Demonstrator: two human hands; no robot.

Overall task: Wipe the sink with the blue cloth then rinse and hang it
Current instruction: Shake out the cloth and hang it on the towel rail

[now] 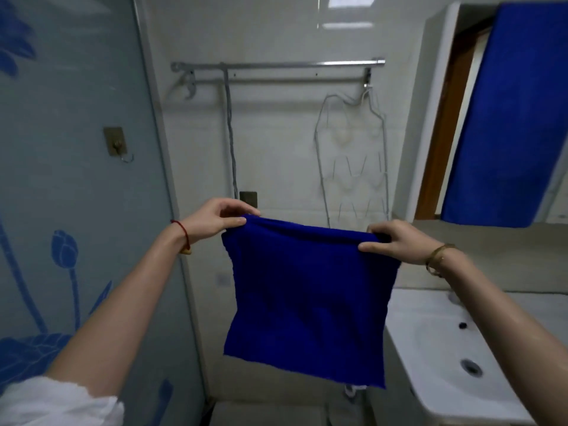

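Holding up the blue cloth (307, 302) by its top edge, spread flat and hanging free in mid-air, well below the towel rail (276, 65). Left hand (215, 218) pinching the upper left corner between thumb and fingers, red string bracelet (183, 238) at the wrist, white sleeve (58, 401) at the elbow. Right hand (396, 239) pinching the upper right corner likewise, gold bracelet (438, 259) at the wrist. Low on the right, white ceramic sink (430, 348) with drain (470, 366) showing. On the left, frosted glass panel (76, 149) printed with blue flowers, bearing a stick-on hook (116, 146). Farther back, white tiled wall (276, 149) carrying the chrome double rail, wire rack (353, 155) dangling from its right end. Far right, mirror (504, 112) reflecting blue cloth and wooden door frame.
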